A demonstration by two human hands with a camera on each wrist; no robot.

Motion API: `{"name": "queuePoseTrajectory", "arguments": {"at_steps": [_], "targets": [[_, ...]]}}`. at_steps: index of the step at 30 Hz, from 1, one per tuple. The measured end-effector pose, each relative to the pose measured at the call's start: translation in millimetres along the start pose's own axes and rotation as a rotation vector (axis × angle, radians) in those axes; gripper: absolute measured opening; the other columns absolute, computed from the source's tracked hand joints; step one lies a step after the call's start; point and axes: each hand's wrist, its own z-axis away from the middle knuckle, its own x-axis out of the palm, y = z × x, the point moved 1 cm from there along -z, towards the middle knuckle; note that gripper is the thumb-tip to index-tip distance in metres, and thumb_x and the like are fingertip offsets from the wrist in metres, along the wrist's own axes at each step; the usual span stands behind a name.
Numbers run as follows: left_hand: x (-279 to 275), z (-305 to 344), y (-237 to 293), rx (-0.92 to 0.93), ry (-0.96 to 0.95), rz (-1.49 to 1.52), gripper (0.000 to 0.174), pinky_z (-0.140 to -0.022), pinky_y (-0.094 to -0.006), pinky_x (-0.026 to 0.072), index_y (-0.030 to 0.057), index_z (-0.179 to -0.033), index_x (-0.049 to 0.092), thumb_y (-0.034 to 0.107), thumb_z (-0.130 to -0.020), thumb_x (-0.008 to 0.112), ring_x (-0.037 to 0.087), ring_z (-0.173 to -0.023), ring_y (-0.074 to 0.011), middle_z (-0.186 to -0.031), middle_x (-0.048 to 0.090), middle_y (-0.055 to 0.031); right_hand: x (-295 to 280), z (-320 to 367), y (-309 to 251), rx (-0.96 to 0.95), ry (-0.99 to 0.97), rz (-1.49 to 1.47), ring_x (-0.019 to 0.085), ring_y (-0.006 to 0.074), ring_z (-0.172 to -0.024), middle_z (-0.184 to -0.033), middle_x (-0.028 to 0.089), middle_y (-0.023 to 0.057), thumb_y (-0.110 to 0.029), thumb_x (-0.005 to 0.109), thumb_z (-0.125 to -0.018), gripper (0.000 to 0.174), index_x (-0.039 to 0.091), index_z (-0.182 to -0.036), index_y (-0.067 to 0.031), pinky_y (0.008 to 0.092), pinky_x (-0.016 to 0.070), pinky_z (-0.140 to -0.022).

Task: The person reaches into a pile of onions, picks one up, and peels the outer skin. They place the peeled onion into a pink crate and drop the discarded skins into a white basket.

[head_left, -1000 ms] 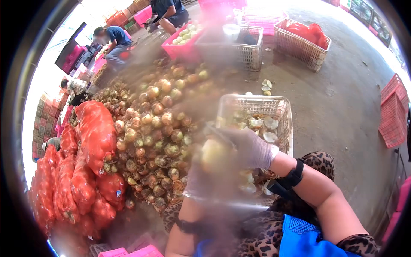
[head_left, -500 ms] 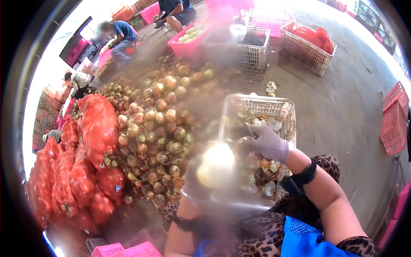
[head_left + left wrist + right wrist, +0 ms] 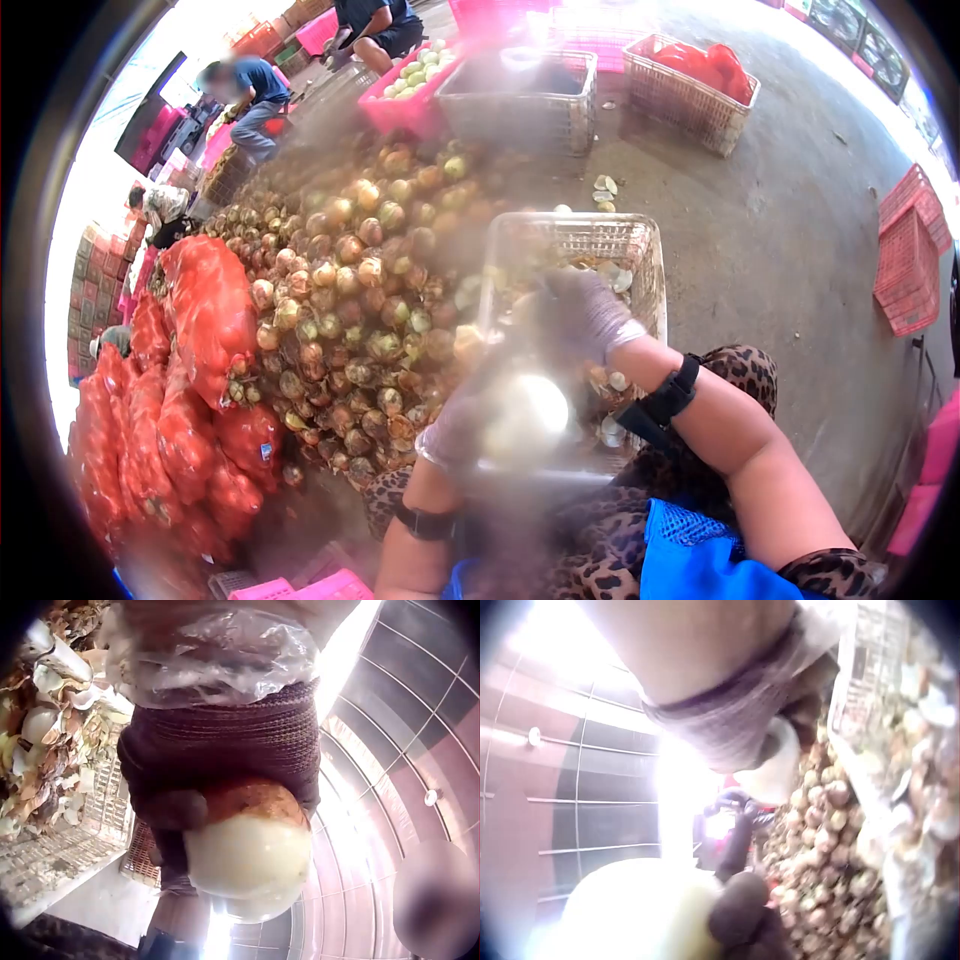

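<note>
My gloved left hand (image 3: 452,432) grips an onion (image 3: 251,862) over the near side of a plastic crate (image 3: 657,285). The onion is bare and white over most of its surface, with brown-orange skin left on the side towards the palm. Above the same crate is my gloved right hand (image 3: 578,315), apart from the onion and blurred in the head view. In the right wrist view its curled fingers hold a pale curved piece of onion peel (image 3: 776,771); whether a knife is also in them I cannot tell. Onion skins (image 3: 49,750) lie inside the crate.
A large heap of unpeeled onions (image 3: 345,300) spreads to the left, beside red mesh sacks (image 3: 205,330). Beyond it stand a pink crate of peeled onions (image 3: 400,110) and further crates (image 3: 695,100). Two people sit at the back left. Pink crates (image 3: 910,265) stand at the right.
The right hand, beside the onion a second ago, moved away over the crate, where a thin dark blade showed at its fingers; now it is back nearer the onion. The left hand keeps its hold.
</note>
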Motion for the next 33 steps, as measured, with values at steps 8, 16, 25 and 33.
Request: {"name": "queuePoseTrajectory", "arguments": {"at_steps": [8, 16, 25, 33], "targets": [[-16.4, 0.4, 16.9, 0.266, 0.165, -0.259, 0.112, -0.099, -0.0342, 0.0471, 0.0052, -0.14, 0.042, 0.024, -0.043, 0.096, 0.054, -0.116, -0.0212, -0.125, 0.055, -0.0089, -11.7, 32.0, -26.7, 0.044, -0.376, -0.574, 0.064, 0.028, -0.094, -0.104, 0.065, 0.0162, -0.028, 0.07, -0.078, 0.051, 0.057, -0.123, -0.0079, 0.0375, 0.0525, -0.083], [-31.5, -12.4, 7.9, 0.114, 0.258, -0.38, 0.069, -0.082, -0.0307, 0.0554, 0.0035, -0.132, 0.047, 0.012, -0.07, 0.077, 0.061, -0.093, -0.0166, -0.108, 0.059, -0.0058, -25.8, 38.1, -60.7, -0.274, -0.062, -0.028, 0.063, 0.0313, -0.089, -0.101, 0.063, 0.0155, -0.034, 0.073, -0.077, 0.051, 0.059, -0.117, -0.0065, 0.0388, 0.0525, -0.076], [-30.0, -14.9, -1.7, 0.247, 0.279, -0.541, 0.033, -0.073, -0.0284, 0.056, 0.0066, -0.094, 0.052, -0.004, -0.065, 0.062, 0.059, -0.078, -0.0131, -0.084, 0.054, -0.0009, -13.1, 33.7, -37.7, -0.37, 0.008, -0.004, 0.064, 0.0343, -0.073, -0.09, 0.063, 0.0167, -0.033, 0.071, -0.077, 0.038, 0.063, -0.104, -0.0071, 0.0417, 0.053, -0.068], [-26.1, -6.2, -3.6, 0.256, 0.269, -0.428, 0.056, -0.07, -0.0327, 0.0604, 0.0023, -0.119, 0.055, -0.007, -0.064, 0.06, 0.065, -0.091, -0.0213, -0.105, 0.063, -0.01, -18.3, 33.0, -33.8, -0.424, -0.055, -0.023, 0.065, 0.031, -0.079, -0.089, 0.063, 0.0142, -0.03, 0.075, -0.072, 0.04, 0.063, -0.103, -0.0068, 0.0396, 0.0538, -0.069]]}}
